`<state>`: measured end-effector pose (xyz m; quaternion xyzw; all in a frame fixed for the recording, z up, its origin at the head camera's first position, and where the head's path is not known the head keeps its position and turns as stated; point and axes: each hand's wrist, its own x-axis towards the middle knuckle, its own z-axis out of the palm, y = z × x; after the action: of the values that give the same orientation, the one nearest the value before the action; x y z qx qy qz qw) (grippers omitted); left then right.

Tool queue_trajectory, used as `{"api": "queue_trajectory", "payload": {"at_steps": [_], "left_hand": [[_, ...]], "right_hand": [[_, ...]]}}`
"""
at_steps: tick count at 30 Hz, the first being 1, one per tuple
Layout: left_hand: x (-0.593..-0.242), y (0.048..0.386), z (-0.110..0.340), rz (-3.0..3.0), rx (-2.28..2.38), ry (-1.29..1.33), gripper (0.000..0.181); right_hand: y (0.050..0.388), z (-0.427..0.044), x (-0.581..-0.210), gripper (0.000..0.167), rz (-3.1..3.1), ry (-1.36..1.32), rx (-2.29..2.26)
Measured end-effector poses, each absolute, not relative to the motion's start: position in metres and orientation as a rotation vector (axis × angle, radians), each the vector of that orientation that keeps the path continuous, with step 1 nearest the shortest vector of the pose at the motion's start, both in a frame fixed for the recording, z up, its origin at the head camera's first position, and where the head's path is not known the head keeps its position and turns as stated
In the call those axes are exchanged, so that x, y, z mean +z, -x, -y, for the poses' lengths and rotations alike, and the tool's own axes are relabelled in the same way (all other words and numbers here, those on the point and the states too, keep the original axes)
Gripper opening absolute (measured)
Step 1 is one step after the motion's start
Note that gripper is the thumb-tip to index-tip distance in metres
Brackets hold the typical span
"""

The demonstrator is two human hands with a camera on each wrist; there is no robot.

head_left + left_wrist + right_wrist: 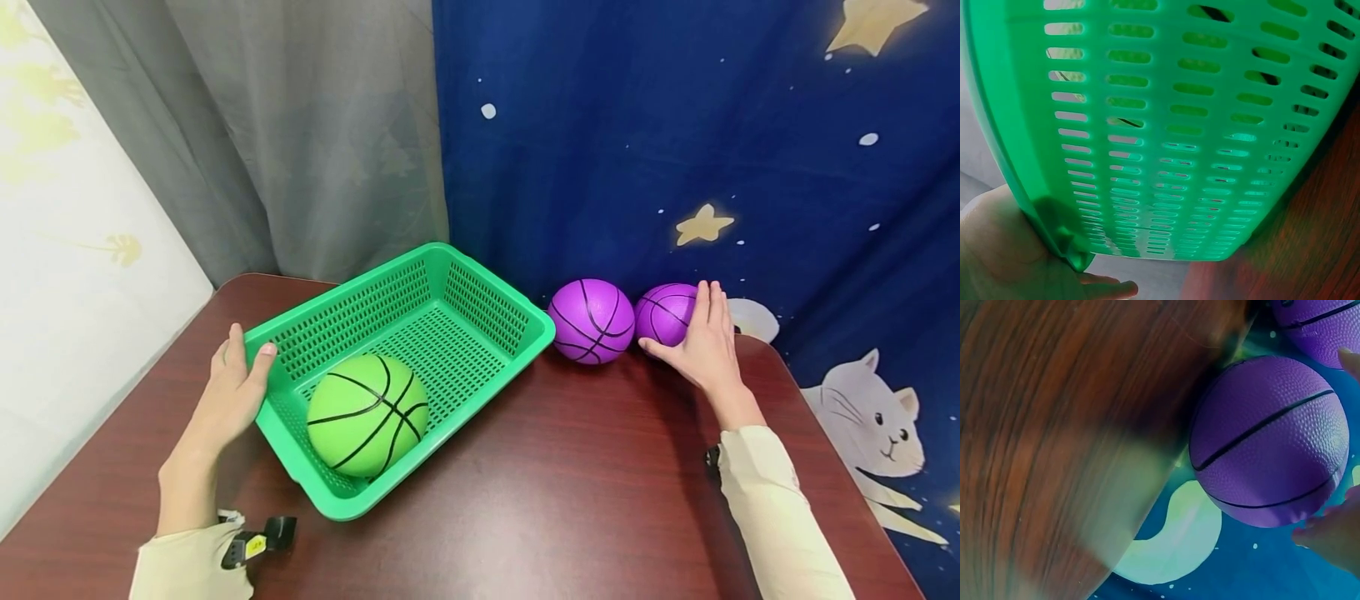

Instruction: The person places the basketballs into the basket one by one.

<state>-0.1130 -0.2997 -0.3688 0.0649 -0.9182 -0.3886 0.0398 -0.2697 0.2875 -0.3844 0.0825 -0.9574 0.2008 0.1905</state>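
Note:
A green plastic basket (487,408) with slotted walls stands at an angle on the table, and a lime-green basketball (367,415) lies at its near left end. The left hand (228,392) holds the left corner of the basket, thumb over the rim and fingers along the outside. Right of the basket sit two purple basketballs, the left one (591,322) close to its corner. At the right purple basketball (1269,440), the right hand (705,346) has its thumb spread and fingers straight along the far side. Whether its palm touches the ball cannot be seen.
The brown wooden table (555,500) ends just behind the purple balls. Behind it hang a grey curtain (315,125) and a dark blue curtain (600,150) with stars and a cat print. A white patterned wall (82,275) is on the left.

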Motion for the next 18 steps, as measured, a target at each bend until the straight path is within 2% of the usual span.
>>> {"api": "queue_trajectory", "payload": {"at_steps": [11,18], "left_hand": [[-0.369,0.112,0.299,2.816,-1.176,-0.216,0.072],[-0.368,0.113,0.298,2.822,-1.164,-0.228,0.072]], "right_hand": [[0.274,-0.291,-0.395,0.114,2.686,-0.217,0.473],[0.278,-0.294,-0.398,0.117,2.687,-0.2,0.461]]}}
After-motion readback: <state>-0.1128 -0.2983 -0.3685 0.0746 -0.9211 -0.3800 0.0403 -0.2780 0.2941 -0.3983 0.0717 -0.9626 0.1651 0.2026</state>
